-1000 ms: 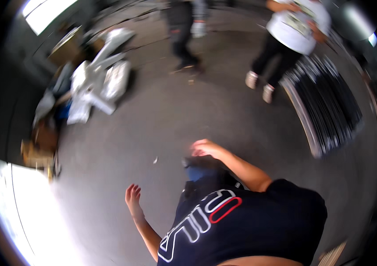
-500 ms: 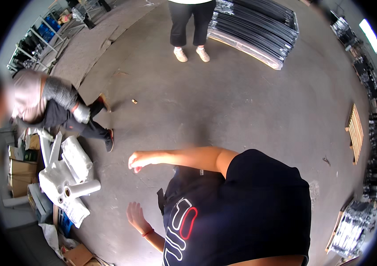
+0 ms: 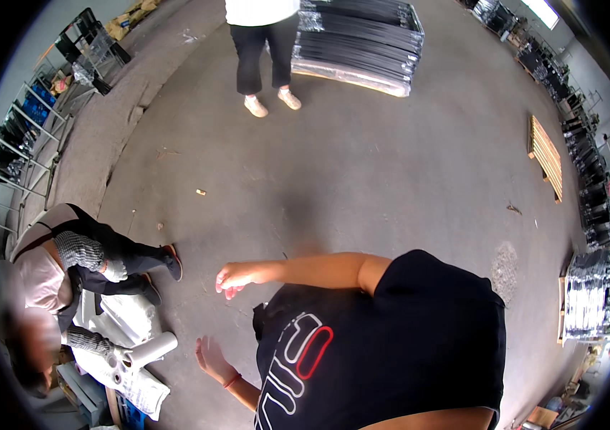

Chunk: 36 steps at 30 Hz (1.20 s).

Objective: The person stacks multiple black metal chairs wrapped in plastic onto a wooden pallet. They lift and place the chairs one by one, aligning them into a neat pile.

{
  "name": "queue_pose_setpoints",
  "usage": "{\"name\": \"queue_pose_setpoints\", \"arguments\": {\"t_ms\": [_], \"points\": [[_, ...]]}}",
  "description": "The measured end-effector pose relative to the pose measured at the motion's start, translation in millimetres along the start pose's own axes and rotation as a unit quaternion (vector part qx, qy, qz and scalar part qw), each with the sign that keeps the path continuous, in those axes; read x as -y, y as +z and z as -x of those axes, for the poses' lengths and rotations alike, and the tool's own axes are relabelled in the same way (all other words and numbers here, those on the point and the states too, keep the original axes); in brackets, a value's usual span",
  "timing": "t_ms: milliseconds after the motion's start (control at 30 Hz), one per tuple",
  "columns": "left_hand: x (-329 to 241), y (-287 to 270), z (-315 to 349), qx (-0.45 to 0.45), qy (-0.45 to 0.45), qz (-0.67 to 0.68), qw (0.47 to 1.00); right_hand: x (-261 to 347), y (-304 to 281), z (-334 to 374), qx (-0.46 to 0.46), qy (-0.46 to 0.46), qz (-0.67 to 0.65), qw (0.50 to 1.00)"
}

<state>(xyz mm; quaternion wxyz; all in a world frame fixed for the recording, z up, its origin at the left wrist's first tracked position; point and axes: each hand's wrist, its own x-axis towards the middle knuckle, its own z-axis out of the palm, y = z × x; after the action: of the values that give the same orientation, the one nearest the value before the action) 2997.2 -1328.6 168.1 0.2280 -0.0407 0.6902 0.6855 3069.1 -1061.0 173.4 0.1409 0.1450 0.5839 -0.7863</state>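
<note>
My left hand [image 3: 213,360], with a red band at the wrist, hangs over the grey floor, fingers apart and nothing in them. Above it in the picture, my right hand [image 3: 237,278] reaches out from a dark short sleeve. Its fingers are loosely bent and hold nothing that I can see. Neither hand touches anything. Nearest to my left hand is a white plastic film roll [image 3: 153,350]. A co-worker [image 3: 40,276] bends over the rolls at the left, one gloved hand [image 3: 120,354] at the end of that roll.
Another person [image 3: 265,54] stands at the far side, beside a pallet stack of dark wrapped panels [image 3: 355,46]. A wooden pallet [image 3: 546,158] leans at the right, near a wrapped stack [image 3: 586,294]. Metal racks [image 3: 25,143] line the far left.
The view has turned rightward and shifted. The co-worker has stooped and brought a gloved hand to the film roll. My hands stay free, held in much the same pose.
</note>
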Motion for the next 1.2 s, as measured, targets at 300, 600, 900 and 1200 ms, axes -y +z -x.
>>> {"name": "queue_pose_setpoints", "arguments": {"t_ms": [300, 600, 900, 1200], "points": [[-18, -15, -9, -0.033, 0.019, 0.073, 0.997, 1, 19, -11, -0.035, -0.002, -0.006, 0.999], [-6, -39, -19, -0.013, 0.020, 0.113, 0.993, 11, 19, -19, -0.018, -0.021, -0.034, 0.999], [-25, 2, -3, -0.043, 0.058, 0.159, 0.985, 35, 10, -4, 0.001, -0.040, -0.062, 0.997], [-27, 17, 21, -0.090, 0.043, 0.160, 0.982, 44, 15, 1, 0.071, 0.012, -0.024, 0.997]]}}
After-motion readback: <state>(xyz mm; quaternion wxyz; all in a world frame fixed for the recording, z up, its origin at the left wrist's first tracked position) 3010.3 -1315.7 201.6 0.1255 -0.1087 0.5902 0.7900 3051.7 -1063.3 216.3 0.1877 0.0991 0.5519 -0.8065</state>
